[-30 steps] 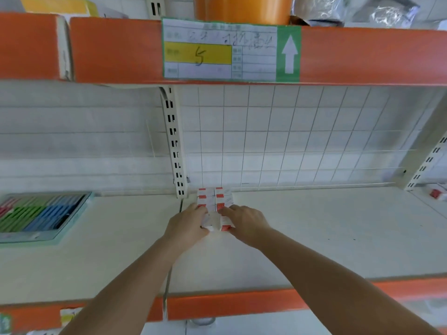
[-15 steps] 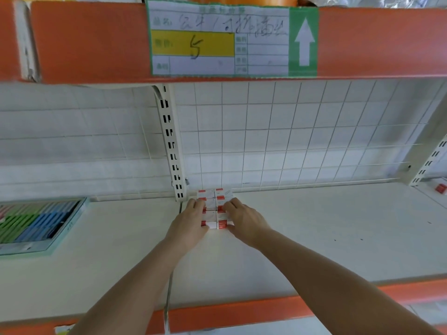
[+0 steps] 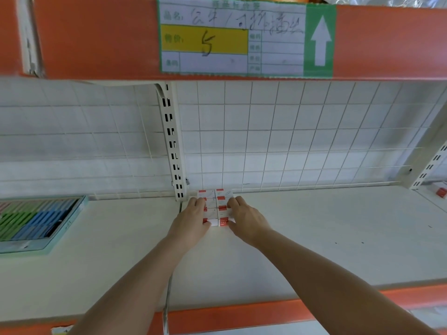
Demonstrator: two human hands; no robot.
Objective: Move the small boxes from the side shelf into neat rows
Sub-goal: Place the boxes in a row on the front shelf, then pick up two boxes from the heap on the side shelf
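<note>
Several small white boxes with red labels (image 3: 216,206) lie in two columns on the white shelf (image 3: 314,233), against the wire grid back beside the slotted upright. My left hand (image 3: 192,222) presses on the left side of the block with straight fingers. My right hand (image 3: 246,220) presses on its right side the same way. The hands cover the outer edges of the nearer boxes.
A tray of green and blue items (image 3: 36,222) sits on the shelf at the left. One small red box (image 3: 441,191) lies at the far right on the neighbouring shelf. An orange shelf edge with a price label (image 3: 244,37) hangs overhead; another orange edge (image 3: 242,315) fronts this shelf.
The nearest boxes have been pushed back against the others into one tight block. Both hands have slid forward along its sides, and the view has moved closer.
</note>
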